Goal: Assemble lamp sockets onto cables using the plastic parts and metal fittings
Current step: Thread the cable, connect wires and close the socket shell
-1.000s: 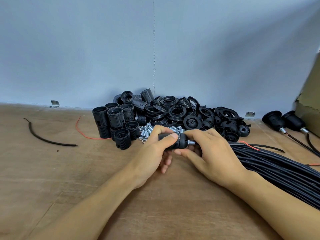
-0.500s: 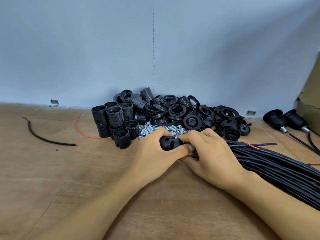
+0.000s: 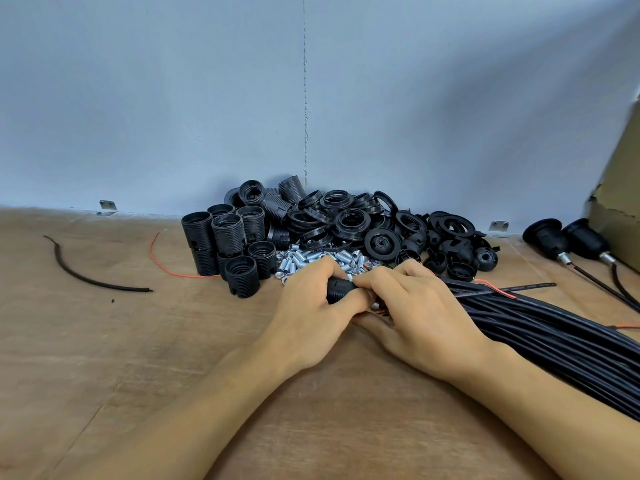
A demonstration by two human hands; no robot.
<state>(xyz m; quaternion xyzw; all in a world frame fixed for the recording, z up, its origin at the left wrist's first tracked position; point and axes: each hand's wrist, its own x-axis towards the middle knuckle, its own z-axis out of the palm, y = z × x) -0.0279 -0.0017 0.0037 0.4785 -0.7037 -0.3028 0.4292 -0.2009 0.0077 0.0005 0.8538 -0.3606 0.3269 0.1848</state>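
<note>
My left hand [image 3: 311, 303] grips a black threaded lamp socket [image 3: 339, 289] lying on its side just above the wooden table [image 3: 138, 358]. My right hand [image 3: 412, 306] meets it from the right, fingers curled at the socket's end, where a bit of metal fitting and thin red wire show under the fingertips. What the right fingers pinch is mostly hidden. A thick bundle of black cables [image 3: 554, 348] runs from under my right hand to the right edge. Behind the hands lies a heap of small silver metal fittings [image 3: 311, 259].
Upright black socket shells [image 3: 225, 244] stand left of a pile of black rings and caps [image 3: 381, 230] by the wall. Two finished sockets on cables [image 3: 568, 239] lie at far right beside a cardboard box [image 3: 620, 216]. A black cable scrap [image 3: 86, 271] and red wire [image 3: 162, 261] lie left.
Both hands have lowered toward the table with the socket. The metal fitting that stuck out of the socket's right end is now covered by my right fingers.
</note>
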